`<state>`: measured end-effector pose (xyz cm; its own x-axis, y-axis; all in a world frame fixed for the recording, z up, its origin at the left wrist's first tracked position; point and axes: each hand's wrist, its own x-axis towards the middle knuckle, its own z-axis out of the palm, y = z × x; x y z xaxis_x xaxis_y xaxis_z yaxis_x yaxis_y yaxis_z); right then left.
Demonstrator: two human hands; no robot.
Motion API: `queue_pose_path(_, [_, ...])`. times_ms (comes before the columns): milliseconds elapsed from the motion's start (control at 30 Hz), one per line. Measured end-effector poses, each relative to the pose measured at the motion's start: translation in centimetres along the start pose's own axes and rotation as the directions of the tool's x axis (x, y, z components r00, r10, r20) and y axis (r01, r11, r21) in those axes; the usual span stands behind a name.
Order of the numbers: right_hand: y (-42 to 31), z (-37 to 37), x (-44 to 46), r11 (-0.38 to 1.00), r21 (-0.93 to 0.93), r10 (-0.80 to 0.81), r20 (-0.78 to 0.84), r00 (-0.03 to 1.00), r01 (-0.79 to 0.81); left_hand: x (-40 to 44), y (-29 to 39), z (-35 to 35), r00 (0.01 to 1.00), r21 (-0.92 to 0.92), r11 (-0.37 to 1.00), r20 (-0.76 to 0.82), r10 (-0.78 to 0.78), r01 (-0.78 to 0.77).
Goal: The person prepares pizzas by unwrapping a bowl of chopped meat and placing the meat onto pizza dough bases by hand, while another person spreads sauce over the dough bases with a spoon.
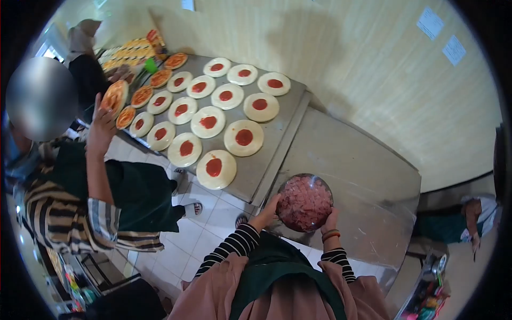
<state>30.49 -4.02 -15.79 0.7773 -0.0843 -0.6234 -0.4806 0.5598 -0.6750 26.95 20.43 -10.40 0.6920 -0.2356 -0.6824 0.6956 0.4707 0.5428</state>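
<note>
A round bowl [323, 181] full of chopped pink meat [304, 204] is between my two hands, over the near side of a bare metal table. My left hand [266, 213] grips the bowl's left side, and the fingers are partly hidden by it. On the lower right side, my right hand [330, 221] holds the rim, a bracelet at the wrist. Left of the bowl, round flat dough bases [216, 177] with red sauce in their centres lie in rows on a metal table [253, 176].
At left, a co-worker in a striped top [64, 213] holds up a sauced dough base [114, 97]. Another person [85, 69] stands behind, near a green object [151, 65]. A third person's clothing [445, 224] shows at right. The bare metal table [352, 154] meets the wall.
</note>
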Motion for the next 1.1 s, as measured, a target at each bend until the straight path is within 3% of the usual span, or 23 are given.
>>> queue_pose_path(67, [1.8,0.4,-1.4,0.997,-0.068,-0.046,-0.110,0.993,0.039,-0.4,-0.2,-1.0,0.999,0.014,0.999,-0.031,-0.032,0.033])
queue_pose_path(133, [2.4,0.4,-2.8,0.997,-0.014,-0.082,-0.110,0.991,0.081,-0.2,0.3,-1.4,1.000,0.009,1.000,0.008,-0.001,0.001])
queue_pose_path(200, [0.8,2.0,-4.9,0.984,-0.124,-0.148,-0.198,0.969,0.126,1.9,-0.8,-2.7,1.000,0.021,1.000,0.013,0.020,-0.020])
queue_pose_path(267, [2.7,-1.4,-4.8,0.987,-0.132,-0.117,-0.200,0.973,0.092,2.3,-2.4,-3.1,0.998,0.007,0.998,0.008,0.058,-0.058])
queue_pose_path(333, [4.6,-2.8,-6.0,0.991,-0.122,-0.078,-0.178,0.981,0.056,1.8,-2.5,-3.1,0.997,0.048,0.999,0.075,-0.022,0.019])
queue_pose_path(400, [5.5,-2.8,-8.7,0.983,-0.020,0.182,-0.034,0.983,-0.182,1.2,-2.4,-3.7,0.991,0.046,0.992,0.064,-0.118,0.115])
queue_pose_path(467, [6.5,-0.3,-10.3,0.985,0.032,0.171,-0.104,0.980,-0.169,0.6,-1.6,-5.0,0.928,0.061,0.952,0.212,-0.305,0.299])
queue_pose_path(533, [6.8,0.6,-10.6,0.988,0.085,0.138,-0.154,0.978,-0.126,0.3,-0.7,-4.3,0.909,0.111,0.938,0.232,-0.346,0.328])
queue_pose_path(633, [6.7,1.3,-10.6,0.994,0.091,0.076,-0.117,0.990,-0.065,0.4,-0.6,-3.8,0.898,0.072,0.941,0.283,-0.336,0.329])
queue_pose_path(700, [6.7,1.5,-10.9,0.994,-0.074,0.072,-0.116,0.991,-0.081,0.5,-1.2,-3.7,0.907,0.077,0.944,0.260,-0.331,0.322])
queue_pose_path(800, [6.7,2.0,-11.2,0.992,-0.095,0.072,-0.145,0.987,-0.086,0.7,-1.9,-3.6,0.918,0.125,0.955,0.264,-0.294,0.270])
queue_pose_path(933, [6.9,1.4,-10.7,0.984,-0.087,0.147,-0.097,0.984,-0.155,0.6,-2.7,-3.3,0.953,0.048,0.969,0.176,-0.245,0.241])
queue_pose_path(1100, [7.0,0.5,-9.9,0.960,-0.253,0.094,-0.116,0.989,-0.120,1.5,-5.0,-3.0,0.982,-0.012,0.990,0.124,-0.141,0.144])
